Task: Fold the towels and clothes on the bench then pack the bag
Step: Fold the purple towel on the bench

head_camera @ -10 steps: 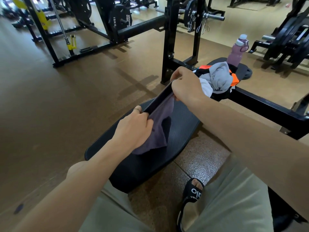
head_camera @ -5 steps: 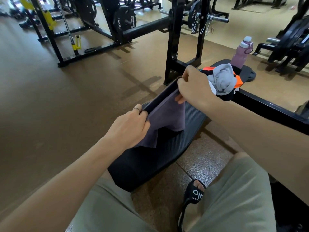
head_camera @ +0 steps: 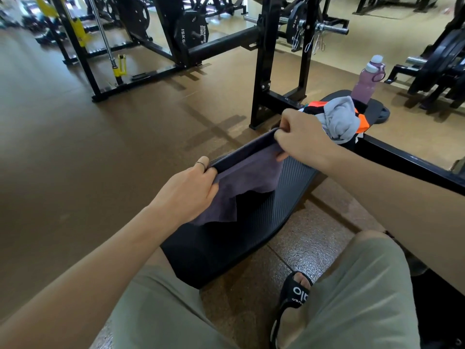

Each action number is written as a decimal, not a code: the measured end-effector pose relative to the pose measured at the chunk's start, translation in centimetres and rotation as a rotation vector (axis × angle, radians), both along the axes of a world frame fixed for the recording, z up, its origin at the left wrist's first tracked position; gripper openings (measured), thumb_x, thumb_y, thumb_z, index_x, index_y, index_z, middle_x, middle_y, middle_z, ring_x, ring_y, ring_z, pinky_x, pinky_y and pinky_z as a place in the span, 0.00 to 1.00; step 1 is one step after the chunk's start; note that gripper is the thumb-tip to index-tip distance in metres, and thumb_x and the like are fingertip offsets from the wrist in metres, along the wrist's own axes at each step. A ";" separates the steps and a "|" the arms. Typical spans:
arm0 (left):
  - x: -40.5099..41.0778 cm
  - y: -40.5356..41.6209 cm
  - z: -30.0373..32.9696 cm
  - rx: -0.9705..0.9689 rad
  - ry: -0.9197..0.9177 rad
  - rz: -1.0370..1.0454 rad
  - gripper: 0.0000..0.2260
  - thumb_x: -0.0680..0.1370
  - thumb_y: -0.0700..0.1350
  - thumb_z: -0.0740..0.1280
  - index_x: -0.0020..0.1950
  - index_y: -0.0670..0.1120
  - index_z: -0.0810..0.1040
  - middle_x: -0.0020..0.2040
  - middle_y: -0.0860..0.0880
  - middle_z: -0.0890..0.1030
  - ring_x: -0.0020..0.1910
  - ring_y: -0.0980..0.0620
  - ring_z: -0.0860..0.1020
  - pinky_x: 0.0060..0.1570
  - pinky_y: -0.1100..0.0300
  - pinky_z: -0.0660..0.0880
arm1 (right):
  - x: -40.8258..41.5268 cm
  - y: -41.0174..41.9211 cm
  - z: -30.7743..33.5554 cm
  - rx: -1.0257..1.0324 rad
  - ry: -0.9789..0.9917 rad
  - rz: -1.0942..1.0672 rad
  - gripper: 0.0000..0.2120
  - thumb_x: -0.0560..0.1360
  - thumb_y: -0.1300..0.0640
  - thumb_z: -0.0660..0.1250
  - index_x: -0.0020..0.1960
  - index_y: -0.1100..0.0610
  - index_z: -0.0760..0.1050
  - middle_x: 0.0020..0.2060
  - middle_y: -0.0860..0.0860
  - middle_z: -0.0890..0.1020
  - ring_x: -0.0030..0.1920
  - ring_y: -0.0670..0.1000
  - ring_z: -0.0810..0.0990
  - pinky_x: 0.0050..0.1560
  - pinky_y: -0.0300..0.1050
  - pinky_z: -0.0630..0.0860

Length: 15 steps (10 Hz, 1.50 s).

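Note:
A purple-grey towel [head_camera: 249, 180] hangs stretched between my two hands above the black bench pad [head_camera: 254, 222]. My left hand [head_camera: 188, 192] pinches its near top corner, my right hand [head_camera: 299, 139] pinches the far top corner. The towel's top edge is taut and its lower part drapes down onto the pad. Farther along the bench lies a crumpled pile of clothes [head_camera: 337, 119], light grey on top with orange and black underneath. No bag is in view.
A pink water bottle [head_camera: 368, 80] stands on the bench's far end behind the pile. Black rack uprights [head_camera: 264, 71] and a frame bar [head_camera: 407, 162] flank the bench. My knees in olive shorts and a sandalled foot [head_camera: 294, 295] are below. Brown gym floor lies left.
Both hands have drawn the towel's top edge wider and tauter. The right hand moved farther from the left, and the towel hangs flatter than a second ago.

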<state>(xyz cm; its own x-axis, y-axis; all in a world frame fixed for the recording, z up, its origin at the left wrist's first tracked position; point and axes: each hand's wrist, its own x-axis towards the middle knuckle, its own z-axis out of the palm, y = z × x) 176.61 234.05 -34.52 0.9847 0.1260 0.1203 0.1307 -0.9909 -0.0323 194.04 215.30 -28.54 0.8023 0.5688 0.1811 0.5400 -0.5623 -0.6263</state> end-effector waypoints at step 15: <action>-3.2 1.8 5.1 -0.527 -0.555 -0.054 0.04 0.80 0.41 0.70 0.50 0.43 0.76 0.41 0.55 0.81 0.42 0.51 0.79 0.43 0.63 0.76 | 5.7 -4.0 -2.0 0.120 0.541 -0.194 0.05 0.78 0.70 0.61 0.50 0.64 0.74 0.50 0.65 0.80 0.44 0.57 0.83 0.45 0.45 0.84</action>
